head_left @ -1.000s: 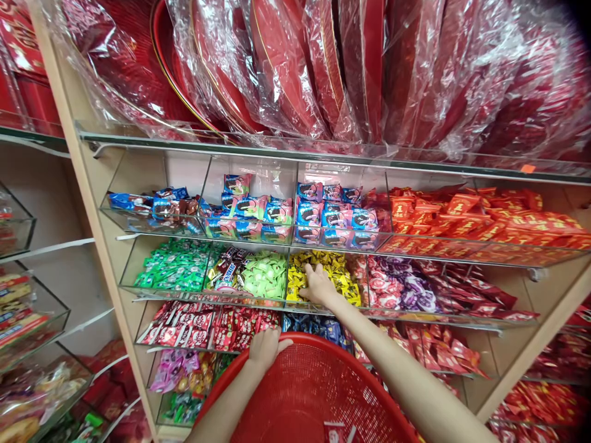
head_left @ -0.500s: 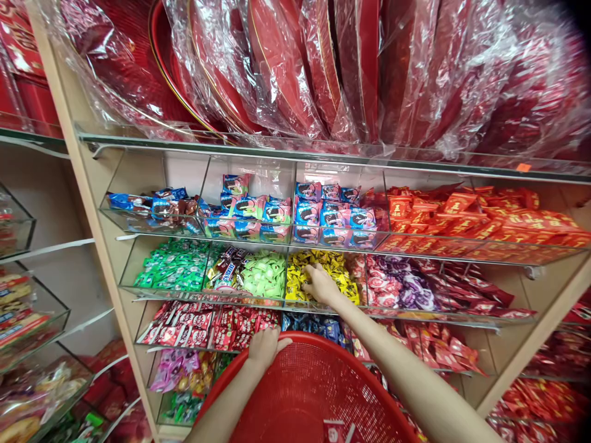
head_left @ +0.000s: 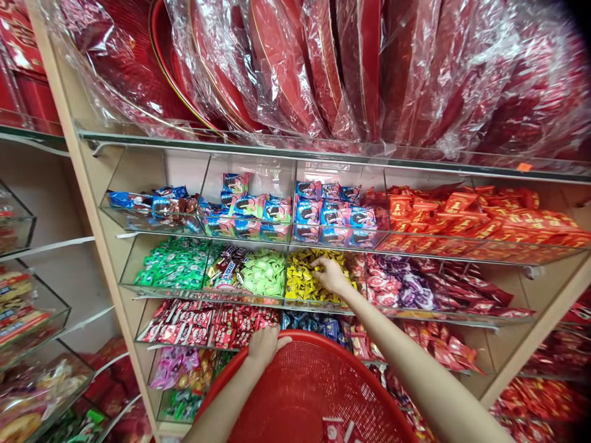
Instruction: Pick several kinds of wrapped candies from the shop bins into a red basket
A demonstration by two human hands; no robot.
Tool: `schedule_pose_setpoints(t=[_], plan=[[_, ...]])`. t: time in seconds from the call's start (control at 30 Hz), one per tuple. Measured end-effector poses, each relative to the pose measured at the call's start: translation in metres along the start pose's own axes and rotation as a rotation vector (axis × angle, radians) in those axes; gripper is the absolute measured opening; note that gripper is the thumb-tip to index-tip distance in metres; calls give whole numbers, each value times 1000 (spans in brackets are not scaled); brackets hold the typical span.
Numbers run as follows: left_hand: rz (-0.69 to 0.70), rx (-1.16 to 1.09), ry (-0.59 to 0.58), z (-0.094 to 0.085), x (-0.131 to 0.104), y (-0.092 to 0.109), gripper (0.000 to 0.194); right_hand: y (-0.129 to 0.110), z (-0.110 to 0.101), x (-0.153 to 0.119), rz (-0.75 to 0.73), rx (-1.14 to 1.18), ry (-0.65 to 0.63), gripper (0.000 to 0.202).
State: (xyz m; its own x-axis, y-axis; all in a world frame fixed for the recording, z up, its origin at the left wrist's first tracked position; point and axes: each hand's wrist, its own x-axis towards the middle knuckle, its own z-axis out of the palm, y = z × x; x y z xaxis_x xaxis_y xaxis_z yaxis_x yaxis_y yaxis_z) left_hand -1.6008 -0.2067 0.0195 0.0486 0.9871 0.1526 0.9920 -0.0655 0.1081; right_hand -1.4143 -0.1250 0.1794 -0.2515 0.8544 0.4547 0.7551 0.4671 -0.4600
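Observation:
My left hand (head_left: 265,346) is closed on the far rim of a large red plastic basket (head_left: 314,375), the thumb lying along the rim. Inside the basket, low in view, are a red-and-white wrapped sweet (head_left: 332,429) and a small whitish piece. My right hand (head_left: 330,275) reaches over a clear bin of yellow-wrapped candies (head_left: 302,283), touching or just above the pile. Its fingers are bent and apart, and no candy shows in them. Pale green wrapped sweets (head_left: 263,274) fill the bin to the left; pink and purple ones (head_left: 401,283) lie to the right.
Shelves of clear bins hold blue-and-pink biscuit packets (head_left: 335,212), orange-red packets (head_left: 462,212), green sweets (head_left: 173,264) and red-and-white packets (head_left: 184,323). Glass bin fronts run below my right hand. Red trays in plastic wrap (head_left: 286,67) stand on the top glass shelf.
My right hand has moved slightly right and up over the yellow candies. My left hand stays on the basket rim, and the basket is nearly still.

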Motion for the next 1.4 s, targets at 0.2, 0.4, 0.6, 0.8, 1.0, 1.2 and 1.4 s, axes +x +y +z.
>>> schedule_pose_setpoints(t=[0.2,0.4,0.6,0.8,1.0,1.2,1.4], plan=[[0,6,-7,-1,0,0,64,-7,8,-4,-48,-55,-46,27],[9,8,-6,-2,0,0,64,-7,22,-7,-62,-141,-60,21],[13,11,-4,-2,0,0,66,2,16,1,-48,-23,18,19],[12,-4,-7,-2,0,0,67,6,9,5,32,195,98,22],[8,5,-2,-4,-2,1,67,4,5,4,274,887,99,38],[-10,-5,-27,-8,-3,3,66,-9,-12,-9,338,1046,61,33],[-27,-20,-55,-11,-4,4,63,-36,-29,-66,253,1090,-223,33]])
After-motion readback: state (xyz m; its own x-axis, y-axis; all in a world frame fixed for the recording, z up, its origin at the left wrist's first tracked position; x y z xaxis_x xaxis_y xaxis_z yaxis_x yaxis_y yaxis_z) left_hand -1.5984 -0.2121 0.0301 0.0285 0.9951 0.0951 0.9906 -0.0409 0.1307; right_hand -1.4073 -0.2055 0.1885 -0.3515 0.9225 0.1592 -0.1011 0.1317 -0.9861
